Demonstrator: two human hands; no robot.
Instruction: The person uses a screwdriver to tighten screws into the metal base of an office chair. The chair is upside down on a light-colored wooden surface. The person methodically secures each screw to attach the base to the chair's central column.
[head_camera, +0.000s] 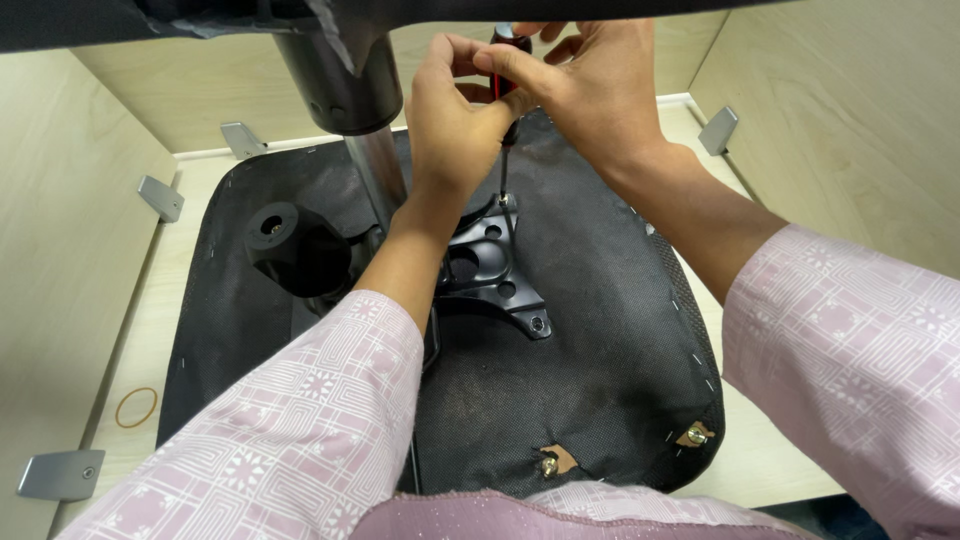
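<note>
Pale wooden bench (150, 330) under black chair seat (600, 330). Both hands, left hand (450, 120) and right hand (580, 90), wrapped tight round red-black screwdriver (510, 60) near far edge, tip down on black metal plate (490, 265) at seat's middle.

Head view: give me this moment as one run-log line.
hands: left hand and right hand both grip screwdriver | tip: on bolt in black metal plate | base: upturned chair seat | nearby: rubber band

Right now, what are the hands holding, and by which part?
Both hands, left hand and right hand, grip the screwdriver by its red-and-black handle; its tip stands in a bolt on the black metal plate.
</note>
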